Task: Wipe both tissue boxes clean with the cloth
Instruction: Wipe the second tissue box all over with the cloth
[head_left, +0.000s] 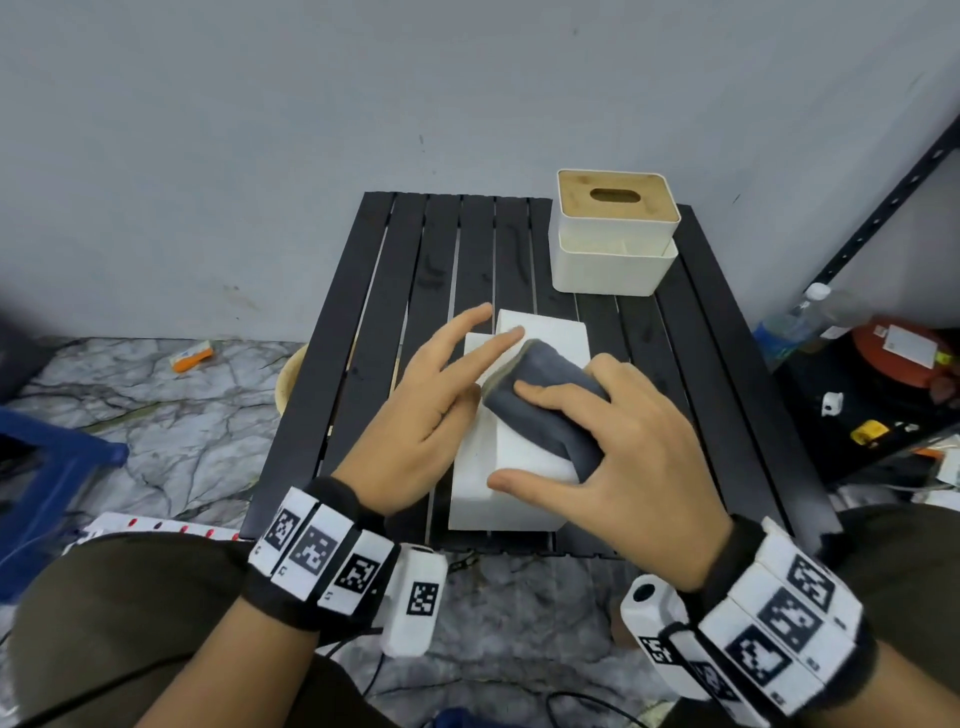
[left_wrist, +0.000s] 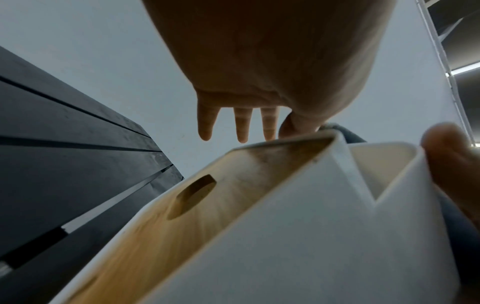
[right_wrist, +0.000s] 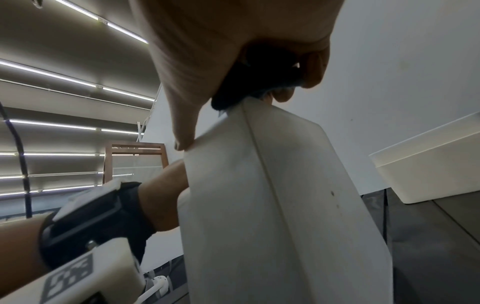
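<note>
A white tissue box (head_left: 519, 452) lies on its side in the middle of the black slatted table (head_left: 395, 312); its wooden lid (left_wrist: 207, 216) with the slot faces left. My left hand (head_left: 441, 405) rests on the box's left part with straight fingers. My right hand (head_left: 634, 447) grips a folded grey cloth (head_left: 550, 364) and presses it on the box's upper face, thumb against the near side. In the right wrist view the fingers curl round the cloth (right_wrist: 246, 88) at the box's edge (right_wrist: 285, 205). The second tissue box (head_left: 613, 260), white with a bamboo lid, stands upright at the back right.
The table stands against a grey wall. A black shelf rack (head_left: 883, 208) with a plastic bottle (head_left: 795, 322) and an orange object (head_left: 904, 348) is at the right. A blue stool (head_left: 52, 457) and floor clutter lie to the left, a bowl (head_left: 288, 379) under the table's left edge.
</note>
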